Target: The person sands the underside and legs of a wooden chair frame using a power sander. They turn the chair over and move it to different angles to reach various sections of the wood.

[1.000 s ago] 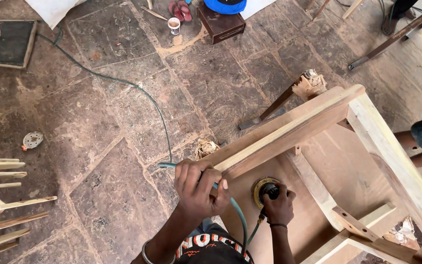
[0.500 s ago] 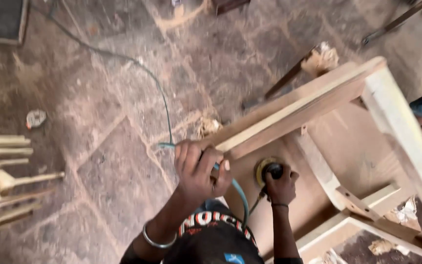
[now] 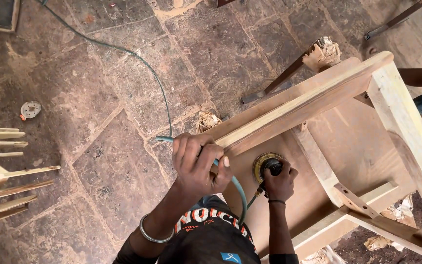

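A bare wooden furniture frame lies on its side on the stone floor. My left hand grips the end of its upper rail, with a teal air hose passing under the fingers. Lower down, my right hand holds a round sander with a yellow-rimmed pad, pressed flat on the plywood panel inside the frame.
The hose trails across the stone floor to the upper left. Cut wooden pieces are stacked at the left edge, with a small round disc nearby. Another person's arm reaches in at the right edge.
The view has shifted, so the frame now sits higher and larger in the picture. Both hands keep their hold, on the rail and on the sander.
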